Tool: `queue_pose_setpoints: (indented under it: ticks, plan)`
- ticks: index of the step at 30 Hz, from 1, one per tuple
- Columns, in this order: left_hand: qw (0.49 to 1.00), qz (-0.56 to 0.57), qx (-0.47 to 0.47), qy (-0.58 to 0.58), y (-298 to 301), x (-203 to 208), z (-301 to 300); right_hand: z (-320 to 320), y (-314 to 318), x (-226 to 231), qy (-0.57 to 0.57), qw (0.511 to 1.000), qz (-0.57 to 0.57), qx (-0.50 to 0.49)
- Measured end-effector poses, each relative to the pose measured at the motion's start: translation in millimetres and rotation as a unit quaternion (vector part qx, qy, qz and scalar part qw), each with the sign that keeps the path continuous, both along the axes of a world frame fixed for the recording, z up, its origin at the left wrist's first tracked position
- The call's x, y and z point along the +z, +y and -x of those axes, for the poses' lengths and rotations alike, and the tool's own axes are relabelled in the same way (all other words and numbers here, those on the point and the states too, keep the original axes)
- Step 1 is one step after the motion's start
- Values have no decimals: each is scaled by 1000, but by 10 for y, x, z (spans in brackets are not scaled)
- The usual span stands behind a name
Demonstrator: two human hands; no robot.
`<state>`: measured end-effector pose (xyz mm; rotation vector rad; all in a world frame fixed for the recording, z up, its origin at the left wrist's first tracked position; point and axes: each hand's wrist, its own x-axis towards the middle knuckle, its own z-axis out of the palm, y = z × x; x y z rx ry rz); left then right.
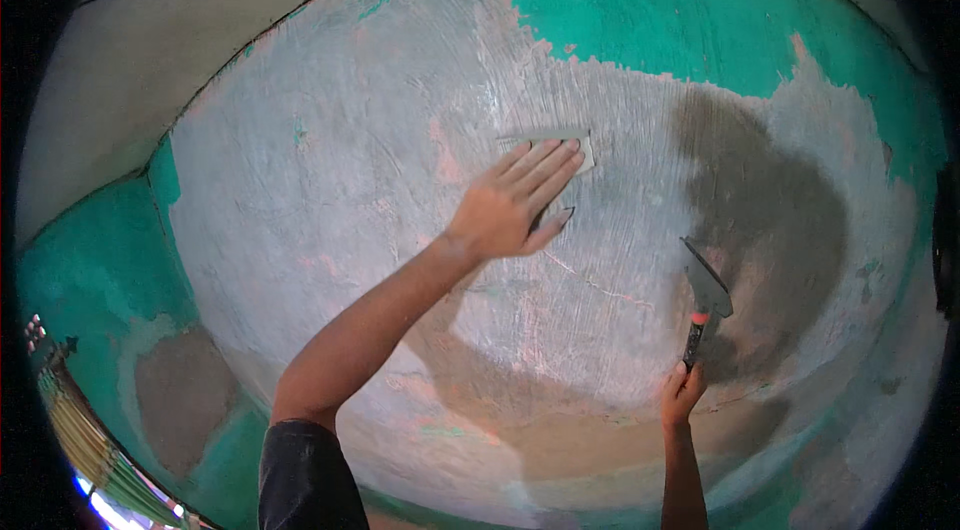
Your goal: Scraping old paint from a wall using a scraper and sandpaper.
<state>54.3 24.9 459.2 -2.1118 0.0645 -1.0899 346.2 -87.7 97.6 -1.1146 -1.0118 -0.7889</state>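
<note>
My left hand (520,195) is pressed against the wall with its fingers stretched over a thin, flat, pale putty spreader (587,155). The spreader's long upper edge lies along the wet grey coat on the wall (330,160), and my palm hides most of it. Lower right, my right hand (683,392) grips the dark handle of a broad putty knife (708,280) with an orange-red collar. Grey paste seems to cover the knife's blade, which points upward.
Green paint (650,5) shows at the upper right, with a ragged edge against the grey coat. A pale ceiling (150,60) meets the wall above. The green side wall (100,240) has a brown-grey patch (185,395). Striped cloth (90,430) hangs at lower left.
</note>
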Motion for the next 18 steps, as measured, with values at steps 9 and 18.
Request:
queue_pose_setpoints:
  ticks: [9,18]
  plan:
    - [999,16,-46,15,134,114,-42,45,-52,39,22,999,16,24]
    - [997,-8,-2,-73,184,391,243,53,-119,95,16,999,33,9]
